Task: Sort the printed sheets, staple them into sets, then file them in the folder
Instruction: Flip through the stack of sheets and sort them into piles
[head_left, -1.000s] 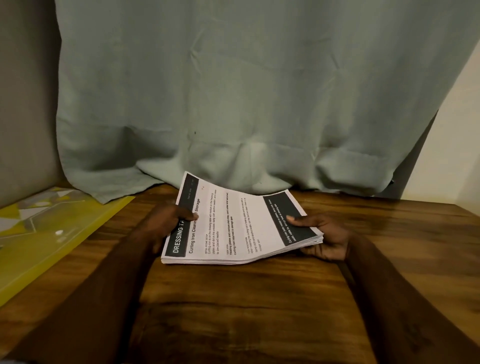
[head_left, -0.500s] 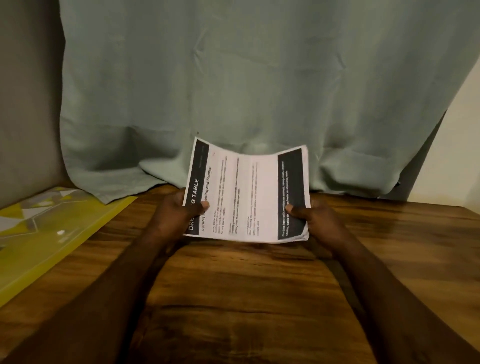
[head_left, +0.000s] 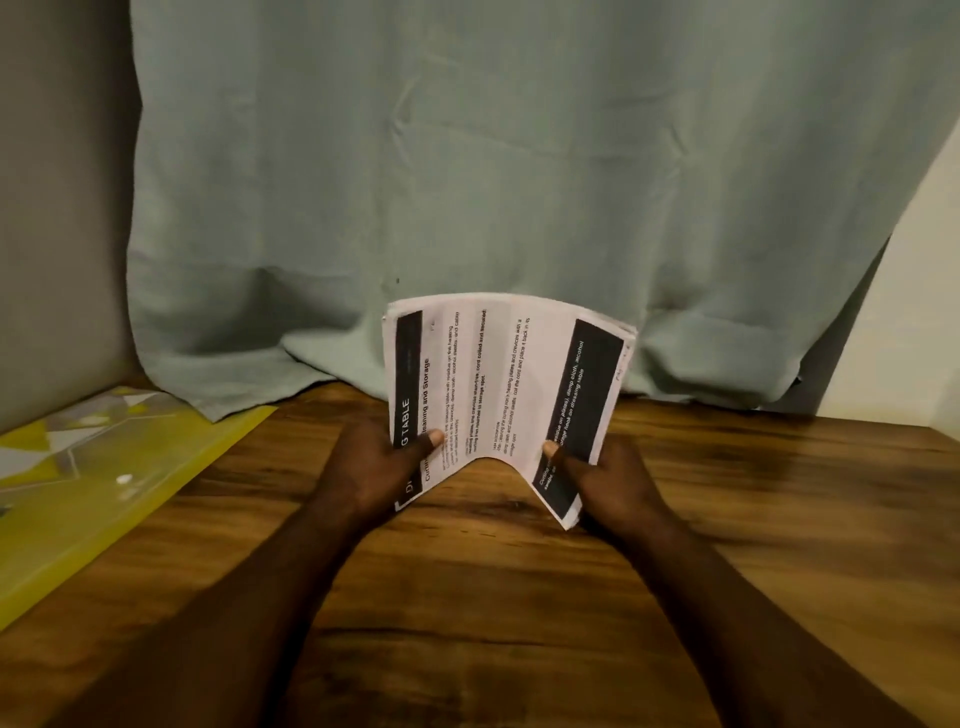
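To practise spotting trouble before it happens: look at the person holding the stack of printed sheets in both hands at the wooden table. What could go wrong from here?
1. The stack of sheets is bowed upward and pinched only near its lower corners by the left hand and right hand. Sheets might slip out and scatter on the table.
2. Its far right edges look uneven, so stapled sets could come out misaligned.

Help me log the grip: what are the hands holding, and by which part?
The bowed stack of white printed sheets with black bands: left hand grips its left edge, right hand its right edge.
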